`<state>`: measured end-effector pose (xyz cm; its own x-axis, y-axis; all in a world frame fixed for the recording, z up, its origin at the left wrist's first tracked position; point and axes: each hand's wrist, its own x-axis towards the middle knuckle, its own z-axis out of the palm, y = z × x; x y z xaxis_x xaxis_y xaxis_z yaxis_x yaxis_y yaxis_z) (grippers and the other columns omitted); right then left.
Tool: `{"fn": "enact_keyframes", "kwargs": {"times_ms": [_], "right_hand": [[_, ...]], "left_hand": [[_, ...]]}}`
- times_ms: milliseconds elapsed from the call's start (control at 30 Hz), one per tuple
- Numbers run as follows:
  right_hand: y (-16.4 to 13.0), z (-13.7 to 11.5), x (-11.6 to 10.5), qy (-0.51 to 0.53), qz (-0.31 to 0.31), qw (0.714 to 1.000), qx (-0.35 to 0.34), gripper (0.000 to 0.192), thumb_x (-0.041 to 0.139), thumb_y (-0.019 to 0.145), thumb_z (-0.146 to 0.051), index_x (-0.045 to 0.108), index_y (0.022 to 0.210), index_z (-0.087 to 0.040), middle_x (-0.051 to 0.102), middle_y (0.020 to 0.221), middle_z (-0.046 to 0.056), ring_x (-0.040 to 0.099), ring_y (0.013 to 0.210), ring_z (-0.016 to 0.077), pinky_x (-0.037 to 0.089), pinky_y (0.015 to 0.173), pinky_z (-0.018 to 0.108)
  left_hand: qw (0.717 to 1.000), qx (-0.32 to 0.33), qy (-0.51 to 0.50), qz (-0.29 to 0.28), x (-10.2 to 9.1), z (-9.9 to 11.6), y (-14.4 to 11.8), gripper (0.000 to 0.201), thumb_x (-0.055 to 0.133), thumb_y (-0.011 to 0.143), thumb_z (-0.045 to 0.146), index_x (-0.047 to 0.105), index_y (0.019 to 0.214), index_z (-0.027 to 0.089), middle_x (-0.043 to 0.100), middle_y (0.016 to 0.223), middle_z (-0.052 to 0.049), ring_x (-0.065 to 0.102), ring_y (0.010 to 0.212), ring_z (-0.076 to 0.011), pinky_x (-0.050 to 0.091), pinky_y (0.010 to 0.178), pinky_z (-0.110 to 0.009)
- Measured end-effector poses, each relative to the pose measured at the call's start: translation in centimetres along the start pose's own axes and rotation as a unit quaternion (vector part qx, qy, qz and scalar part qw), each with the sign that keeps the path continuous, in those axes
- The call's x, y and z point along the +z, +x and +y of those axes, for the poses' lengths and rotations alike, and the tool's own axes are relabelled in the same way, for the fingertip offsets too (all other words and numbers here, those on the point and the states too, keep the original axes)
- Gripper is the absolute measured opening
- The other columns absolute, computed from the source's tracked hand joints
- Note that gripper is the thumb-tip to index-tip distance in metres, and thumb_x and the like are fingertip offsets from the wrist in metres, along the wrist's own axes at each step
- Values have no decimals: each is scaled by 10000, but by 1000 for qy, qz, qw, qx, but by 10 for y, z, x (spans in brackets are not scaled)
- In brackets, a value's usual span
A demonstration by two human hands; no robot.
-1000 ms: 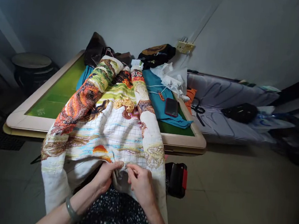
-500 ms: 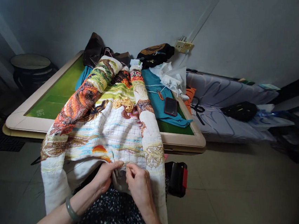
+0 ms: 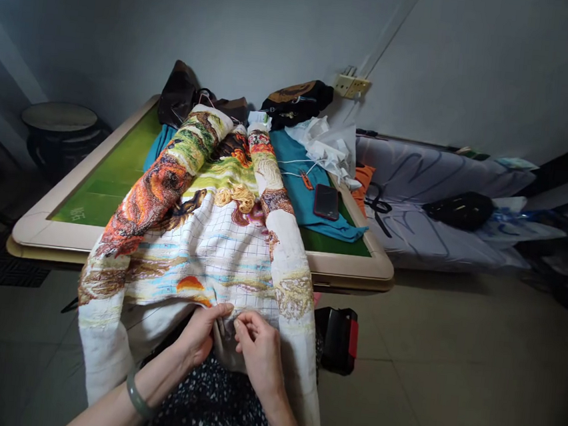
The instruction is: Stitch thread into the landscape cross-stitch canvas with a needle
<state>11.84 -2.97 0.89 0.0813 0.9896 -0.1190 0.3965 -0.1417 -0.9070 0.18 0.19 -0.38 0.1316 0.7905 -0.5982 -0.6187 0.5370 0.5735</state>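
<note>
A large cross-stitch cloth (image 3: 210, 246), gridded white with orange, green and brown stitched areas, drapes from the green-topped table (image 3: 111, 176) down onto my lap. My left hand (image 3: 199, 335) pinches the cloth's near edge, thumb on top. My right hand (image 3: 258, 348) is right beside it, fingertips pinched together at the same edge; any needle or thread between them is too small to see. A skein of yellow thread (image 3: 235, 196) lies on the cloth further up. A green bangle (image 3: 136, 396) circles my left wrist.
On the table lie a teal cloth (image 3: 301, 188), a dark phone (image 3: 326, 201), white fabric (image 3: 325, 147) and dark bags (image 3: 295, 100). A black-and-red box (image 3: 337, 339) sits on the floor under the table edge. A low bed (image 3: 440, 208) holds a black pouch (image 3: 458, 210). A round stool (image 3: 59, 118) stands at left.
My right hand has drawn slightly left and nearer along the cloth's edge, its fingers curling in. The left hand keeps its hold in the same place.
</note>
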Motion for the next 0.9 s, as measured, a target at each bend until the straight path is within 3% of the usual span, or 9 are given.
{"fn": "enact_keyframes", "kwargs": {"times_ms": [567,667,767,900], "right_hand": [[1,-5,10,10,70,997,0,210,495,831,-278,614,707,-156,643,567,22,612,440,147,461,461,223],[3,-9,9,10,82,997,8,150,501,834,-272,594,816,-155,653,577,14,626,456,153,472,489,227],[6,-16,7,-28,70,997,-24,210,474,835,-218,594,991,-145,655,601,10,644,523,162,486,564,241],[12,-24,2,-60,45,996,-38,202,428,877,-271,597,835,-168,615,561,2,615,481,152,459,525,237]], "left_hand": [[1000,-3,-25,-17,2,-1,-1,200,787,551,235,632,575,111,599,519,1,527,492,-112,416,561,-259],[999,-13,-21,-37,1,-2,-3,210,787,579,260,663,627,97,630,555,-22,543,507,-121,429,580,-269],[998,-14,-17,-60,1,-2,-4,233,791,601,285,690,667,85,662,598,-45,558,530,-129,439,606,-274],[997,7,-13,-70,0,-1,-5,252,804,591,292,712,695,82,696,658,-64,606,614,-156,455,673,-279]]}}
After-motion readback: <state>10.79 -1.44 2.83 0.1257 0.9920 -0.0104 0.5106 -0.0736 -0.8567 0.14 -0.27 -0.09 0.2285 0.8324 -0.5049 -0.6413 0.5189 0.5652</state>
